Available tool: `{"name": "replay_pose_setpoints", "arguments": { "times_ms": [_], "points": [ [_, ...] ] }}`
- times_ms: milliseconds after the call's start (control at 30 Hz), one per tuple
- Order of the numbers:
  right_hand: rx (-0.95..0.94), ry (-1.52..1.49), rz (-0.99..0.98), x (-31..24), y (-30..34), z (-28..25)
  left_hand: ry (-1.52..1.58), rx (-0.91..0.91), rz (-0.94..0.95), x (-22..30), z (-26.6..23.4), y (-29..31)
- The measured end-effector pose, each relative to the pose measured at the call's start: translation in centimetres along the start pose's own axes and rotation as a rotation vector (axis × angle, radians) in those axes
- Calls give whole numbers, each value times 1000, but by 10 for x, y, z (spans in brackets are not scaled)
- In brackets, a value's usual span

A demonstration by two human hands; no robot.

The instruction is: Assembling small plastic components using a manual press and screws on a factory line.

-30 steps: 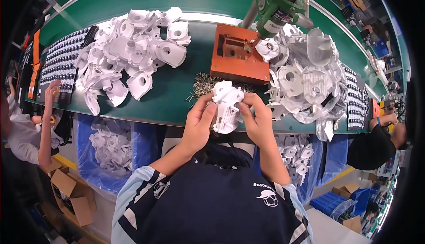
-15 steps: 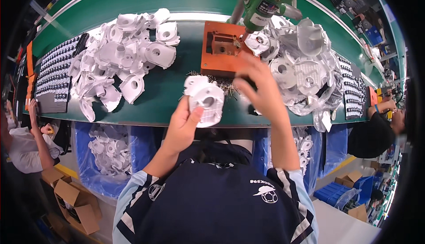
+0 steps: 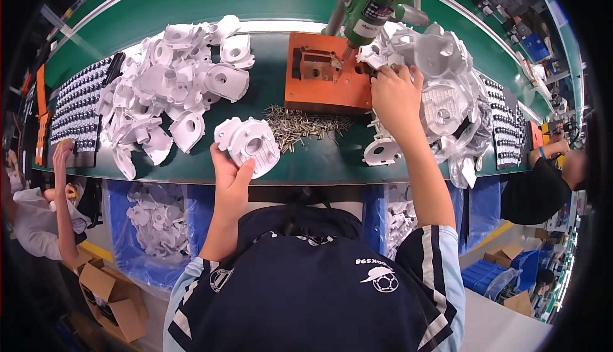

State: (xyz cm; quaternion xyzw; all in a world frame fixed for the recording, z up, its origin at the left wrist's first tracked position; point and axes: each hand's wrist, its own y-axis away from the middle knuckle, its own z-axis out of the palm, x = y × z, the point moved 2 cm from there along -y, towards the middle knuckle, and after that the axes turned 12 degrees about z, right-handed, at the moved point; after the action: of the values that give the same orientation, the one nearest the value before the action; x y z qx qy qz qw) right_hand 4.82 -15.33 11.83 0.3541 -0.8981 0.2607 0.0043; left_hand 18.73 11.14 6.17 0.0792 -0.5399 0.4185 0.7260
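Observation:
In my left hand [image 3: 231, 183] is a white plastic housing [image 3: 263, 154] with a round hole, tilted above the near part of the bench, thumb on its face and fingers behind. My right hand [image 3: 397, 99] reaches to the left edge of the right-hand pile, beside the orange fixture block [image 3: 329, 96]. Its bent fingers close on a white plastic part [image 3: 382, 58] there; the fingertips are partly hidden. Over the block stands a green press head [image 3: 367, 10]. Small metal pins [image 3: 303, 128] lie heaped before the block. Another white housing [image 3: 382, 152] lies near my right forearm.
White housings are piled on the left [image 3: 169, 77] and right [image 3: 440, 58]. Racks of small dark-and-silver parts [image 3: 80, 112] stand at both ends. Blue lined bins [image 3: 201, 218] of white parts sit below the bench edge. Other people work at both sides.
My left hand has carried the housing left, away from the fixture. My right hand has moved from in front of the fixture to the right-hand pile, and its fingers have bent onto a part.

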Motion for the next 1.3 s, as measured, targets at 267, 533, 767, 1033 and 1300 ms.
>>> {"name": "replay_pose_setpoints", "arguments": {
  "times_ms": [267,533,767,1033,1300],
  "points": [
    [0,-172,59,5,-3,-19,-20,-24,-84,-2,3,4],
    [-90,-824,186,25,3,-64,-16,-61,-158,-5,8,11],
    [173,-979,435,111,10,-97,-15,-53,-196,-9,8,16],
    [92,-629,434,136,15,-61,-887,-419,493,15,20,-25],
    [163,-818,173,39,68,-85,-1170,-646,872,-1,64,-111]
  ]
}}
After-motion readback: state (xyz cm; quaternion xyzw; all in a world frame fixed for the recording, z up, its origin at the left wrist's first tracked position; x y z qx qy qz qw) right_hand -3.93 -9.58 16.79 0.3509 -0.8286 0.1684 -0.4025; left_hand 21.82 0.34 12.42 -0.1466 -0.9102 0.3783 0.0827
